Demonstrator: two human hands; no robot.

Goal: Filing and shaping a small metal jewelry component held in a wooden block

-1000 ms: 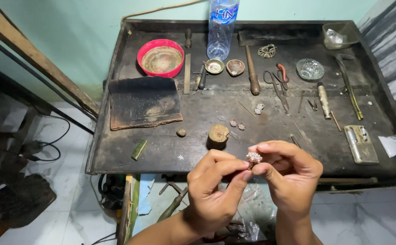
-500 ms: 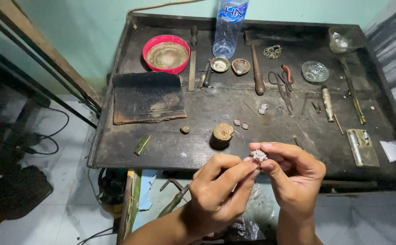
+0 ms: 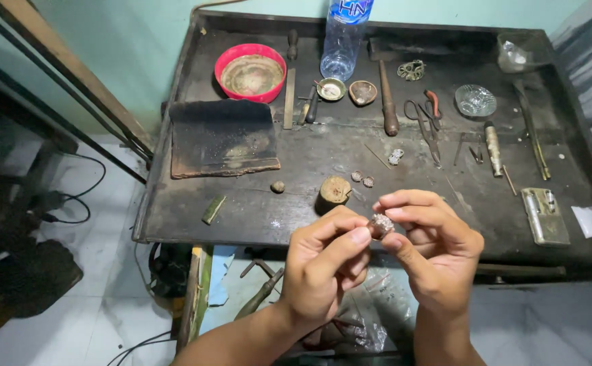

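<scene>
Hands unmoved, left hand (image 3: 326, 264), right hand (image 3: 431, 247) pinching small ornament (image 3: 380, 224), blue-labelled bottle (image 3: 345, 34) behind

There are two hands, the left hand (image 3: 326, 268) and the right hand (image 3: 435, 254). On the table (image 3: 241, 210) sit one red bowl (image 3: 250, 72), one clear bottle (image 3: 342, 41), two little cups (image 3: 331, 89) (image 3: 362, 93), one glass dish (image 3: 475, 100) and one metal box (image 3: 544, 215).
</scene>
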